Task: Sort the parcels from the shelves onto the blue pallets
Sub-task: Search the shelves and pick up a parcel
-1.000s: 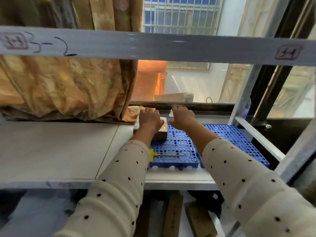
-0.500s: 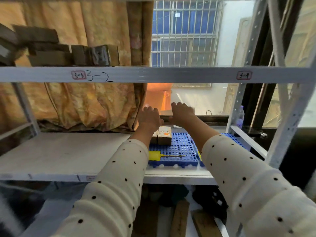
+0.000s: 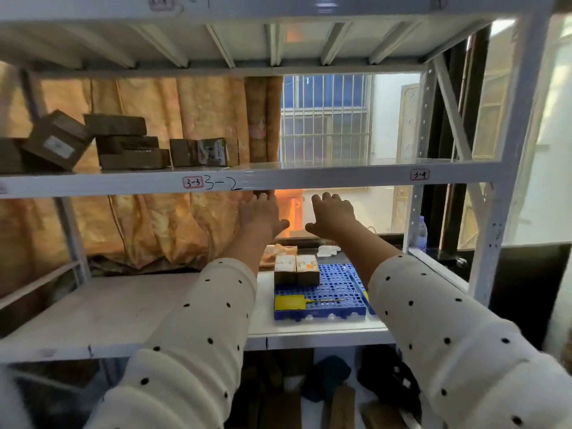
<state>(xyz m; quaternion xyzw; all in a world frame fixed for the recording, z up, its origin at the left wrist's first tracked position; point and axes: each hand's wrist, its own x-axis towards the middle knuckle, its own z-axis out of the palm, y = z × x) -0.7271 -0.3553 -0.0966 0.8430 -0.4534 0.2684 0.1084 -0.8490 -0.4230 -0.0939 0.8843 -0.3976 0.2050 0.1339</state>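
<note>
Now that both hands have let go and risen toward the upper shelf (image 3: 278, 176), the left hand (image 3: 263, 213) and right hand (image 3: 332, 213) are spread wide, holding nothing. Two small parcels (image 3: 296, 269) stand side by side at the back left corner of the blue pallet (image 3: 331, 292), long axes running front to back, labels up. More parcels (image 3: 123, 144) wait on the upper shelf, likely next.

You're in a storeroom: white metal shelving (image 3: 309, 176) with numbered bay labels (image 3: 193, 182), brown parcels (image 3: 123, 142) stacked on it, a blue pallet (image 3: 334, 292).
</note>
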